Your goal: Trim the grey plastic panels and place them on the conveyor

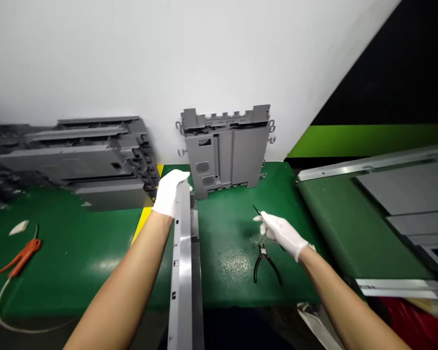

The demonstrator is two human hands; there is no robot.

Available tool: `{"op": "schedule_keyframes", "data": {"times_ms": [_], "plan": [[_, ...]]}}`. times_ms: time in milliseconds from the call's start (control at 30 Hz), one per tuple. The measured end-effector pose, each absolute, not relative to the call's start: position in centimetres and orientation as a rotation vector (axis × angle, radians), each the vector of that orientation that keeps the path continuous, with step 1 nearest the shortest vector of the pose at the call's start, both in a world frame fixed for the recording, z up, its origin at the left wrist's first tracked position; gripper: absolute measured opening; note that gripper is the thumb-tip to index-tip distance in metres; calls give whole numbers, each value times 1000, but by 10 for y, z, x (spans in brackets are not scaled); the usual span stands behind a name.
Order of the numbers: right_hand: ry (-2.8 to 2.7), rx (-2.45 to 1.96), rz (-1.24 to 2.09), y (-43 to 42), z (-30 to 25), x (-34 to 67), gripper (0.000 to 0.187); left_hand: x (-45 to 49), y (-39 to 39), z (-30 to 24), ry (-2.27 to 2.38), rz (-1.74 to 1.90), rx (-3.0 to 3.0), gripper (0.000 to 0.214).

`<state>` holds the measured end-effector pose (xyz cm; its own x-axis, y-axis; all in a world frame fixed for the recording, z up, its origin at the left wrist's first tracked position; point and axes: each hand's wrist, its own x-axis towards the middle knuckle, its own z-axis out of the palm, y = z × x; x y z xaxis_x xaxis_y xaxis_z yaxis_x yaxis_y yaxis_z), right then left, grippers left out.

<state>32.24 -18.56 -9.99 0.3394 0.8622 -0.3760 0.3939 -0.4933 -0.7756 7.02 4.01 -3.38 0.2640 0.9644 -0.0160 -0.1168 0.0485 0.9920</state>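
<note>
My left hand (170, 192), in a white glove, grips the far end of a long silver metal strip (184, 262) that runs from the green bench toward me. My right hand (281, 232), also gloved, is closed on a thin dark pointed tool (257, 210) whose tip sticks out to the upper left. Just below that hand, black-handled pliers (264, 265) lie on the bench. A grey plastic housing panel (226, 148) leans upright against the white wall just beyond the strip's end.
A stack of grey plastic panels (83, 158) lies at the back left. An orange-handled tool (22, 255) with a white cord lies at the far left. A green conveyor (336, 228) carrying flat grey panels (405, 187) runs along the right.
</note>
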Motion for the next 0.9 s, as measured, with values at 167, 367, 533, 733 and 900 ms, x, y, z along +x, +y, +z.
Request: {"op": "schedule_keyframes", "data": {"times_ms": [167, 367, 533, 733, 900], "plan": [[-1530, -1716, 1350, -217, 26, 208, 52, 47, 45, -43, 871, 1178, 1140, 25], [-2026, -2021, 795, -247, 53, 133, 46, 42, 53, -49, 775, 1304, 1180, 23], [-2416, -1959, 313, -266, 36, 127, 40, 47, 57, -57, 700, 1336, 1185, 19], [-2334, -2082, 405, -276, 41, 127, 35, 45, 55, -59, 704, 1333, 1192, 19], [-2172, -2120, 617, -277, 46, 132, 39, 46, 52, -57, 678, 1347, 1199, 22]]}}
